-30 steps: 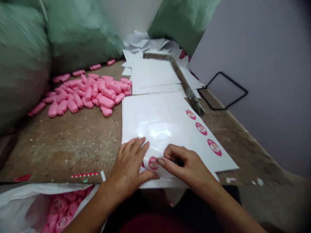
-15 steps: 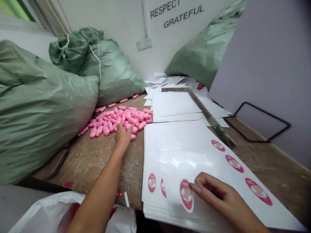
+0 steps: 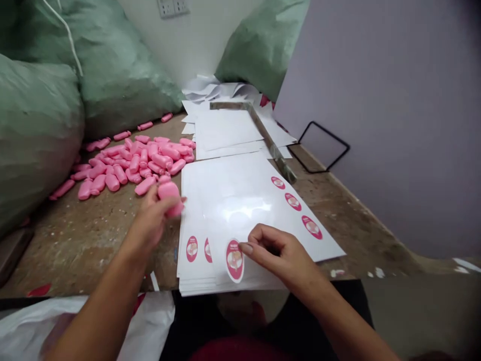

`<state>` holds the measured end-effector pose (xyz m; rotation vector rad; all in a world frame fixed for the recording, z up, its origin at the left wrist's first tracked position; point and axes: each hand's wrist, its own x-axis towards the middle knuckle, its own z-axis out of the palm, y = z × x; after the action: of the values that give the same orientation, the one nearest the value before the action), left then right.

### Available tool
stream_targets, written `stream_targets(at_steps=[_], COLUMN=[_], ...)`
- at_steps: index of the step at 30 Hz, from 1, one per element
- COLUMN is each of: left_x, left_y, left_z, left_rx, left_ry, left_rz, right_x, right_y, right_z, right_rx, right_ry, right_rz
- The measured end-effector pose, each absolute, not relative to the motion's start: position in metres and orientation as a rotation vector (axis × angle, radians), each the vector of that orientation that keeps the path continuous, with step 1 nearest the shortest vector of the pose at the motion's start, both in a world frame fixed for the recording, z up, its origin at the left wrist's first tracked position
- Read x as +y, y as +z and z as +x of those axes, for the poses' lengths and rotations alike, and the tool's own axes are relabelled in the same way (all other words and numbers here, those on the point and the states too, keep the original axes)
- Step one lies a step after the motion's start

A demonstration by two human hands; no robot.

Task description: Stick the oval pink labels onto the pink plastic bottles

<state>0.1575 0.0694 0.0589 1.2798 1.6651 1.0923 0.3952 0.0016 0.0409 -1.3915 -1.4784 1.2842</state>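
The left hand (image 3: pixel 150 220) curls closed, the right hand (image 3: pixel 280 253) pinches (fingertips (image 3: pixel 246 248) together).

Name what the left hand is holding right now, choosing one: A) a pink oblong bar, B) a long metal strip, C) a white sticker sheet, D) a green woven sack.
A: the left hand closes around a pink oblong bar, held just beside the pile of matching bars.

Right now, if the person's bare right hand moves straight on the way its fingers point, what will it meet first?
Probably the oval pink-and-white paper label, right at the fingertips of the right hand. It lies on a stack of glossy white sheets. Depth is unclear, so they may already touch it.
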Motion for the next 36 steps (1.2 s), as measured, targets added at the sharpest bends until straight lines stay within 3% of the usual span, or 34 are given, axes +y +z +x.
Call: stream_targets(at_steps=[5, 10, 36], left_x=[-0.014, -0.031, -0.033], left_y=[0.053, 0.05, 0.049], left_z=[0.204, 0.219, 0.224], left_rx=[1.087, 0.87, 0.794], left_ry=[0.878, 0.858, 0.849], left_rz=[0.562, 0.377, 0.398], right_x=[-0.011, -0.016, -0.014], right_y=[0.049, 0.052, 0.04], right_z=[0.393, 0.39, 0.388], right_rx=[-1.5, -1.526, -1.475], right_ry=[1.373, 1.381, 1.389], right_rz=[-1.376, -1.389, -1.445])
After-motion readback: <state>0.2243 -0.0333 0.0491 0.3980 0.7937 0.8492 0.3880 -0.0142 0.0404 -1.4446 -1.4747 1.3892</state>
